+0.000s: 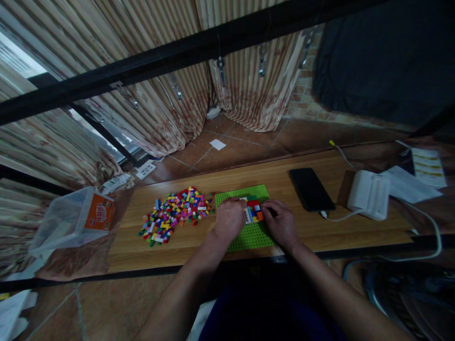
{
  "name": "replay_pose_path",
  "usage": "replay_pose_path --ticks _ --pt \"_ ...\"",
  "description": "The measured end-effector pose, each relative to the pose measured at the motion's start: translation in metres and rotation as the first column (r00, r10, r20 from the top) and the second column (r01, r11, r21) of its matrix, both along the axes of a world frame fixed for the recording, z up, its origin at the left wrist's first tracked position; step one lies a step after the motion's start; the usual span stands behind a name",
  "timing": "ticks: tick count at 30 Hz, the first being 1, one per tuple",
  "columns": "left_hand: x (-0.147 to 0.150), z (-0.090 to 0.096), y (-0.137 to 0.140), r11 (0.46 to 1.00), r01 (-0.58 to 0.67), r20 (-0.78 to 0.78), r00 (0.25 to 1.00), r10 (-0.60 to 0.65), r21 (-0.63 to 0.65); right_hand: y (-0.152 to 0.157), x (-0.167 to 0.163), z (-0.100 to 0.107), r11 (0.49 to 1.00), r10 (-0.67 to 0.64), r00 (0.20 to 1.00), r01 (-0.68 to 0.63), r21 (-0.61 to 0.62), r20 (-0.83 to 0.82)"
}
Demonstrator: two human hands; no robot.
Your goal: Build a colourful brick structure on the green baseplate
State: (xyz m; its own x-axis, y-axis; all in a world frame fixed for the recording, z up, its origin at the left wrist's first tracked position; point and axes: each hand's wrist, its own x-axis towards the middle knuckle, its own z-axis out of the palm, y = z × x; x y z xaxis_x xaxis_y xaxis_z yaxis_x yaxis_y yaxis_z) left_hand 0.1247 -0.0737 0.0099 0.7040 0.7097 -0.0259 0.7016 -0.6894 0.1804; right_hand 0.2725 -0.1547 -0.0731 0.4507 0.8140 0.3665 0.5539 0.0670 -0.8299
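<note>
A green studded baseplate (249,240) lies on the wooden board in front of me. Near its middle sits a patch of coloured toy bricks (253,212), with white, blue, red and orange among them. My left hand (230,218) is closed at the patch's left side, its fingertips hidden behind the knuckles. From the right, my right hand (281,221) reaches the patch's edge with thumb and forefinger drawn together. Whatever either hand pinches is too small or hidden to make out. Left of the plate, a loose heap of small mixed-colour bricks (177,210) is spread out.
A black phone (311,189) with a cable lies right of the plate, beside a white box-shaped device (369,194). Papers (412,183) are farther right. A clear plastic tub (67,218) with an orange label stands at the left. A dark metal bar (149,59) crosses above.
</note>
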Motion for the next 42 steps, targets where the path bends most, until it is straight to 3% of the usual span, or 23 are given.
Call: replay_pose_path --ticks 4,11,23,33,42 --pt "0.001 -0.002 -0.001 0.999 -0.032 0.043 0.999 0.032 -0.001 0.0 0.0 -0.001 1.0 -0.006 1.0 0.006 0.002 0.001" --pt "-0.001 -0.008 0.001 0.971 -0.225 0.14 0.962 0.235 -0.083 0.0 0.001 -0.002 1.0 -0.003 1.0 0.003 -0.001 0.011" --pt "-0.005 -0.026 -0.004 0.948 -0.26 0.345 0.886 0.31 -0.185 -0.001 0.001 0.001 1.0 0.009 1.0 -0.008 -0.015 0.026" --pt "-0.002 -0.04 -0.001 0.854 -0.262 0.56 0.662 0.499 -0.45 -0.001 0.001 -0.001 1.0 0.004 1.0 -0.003 -0.008 0.031" --pt "0.004 -0.048 -0.005 0.79 -0.308 0.592 0.532 0.605 -0.531 -0.004 0.004 -0.008 0.998 -0.008 0.999 0.011 -0.067 0.054"
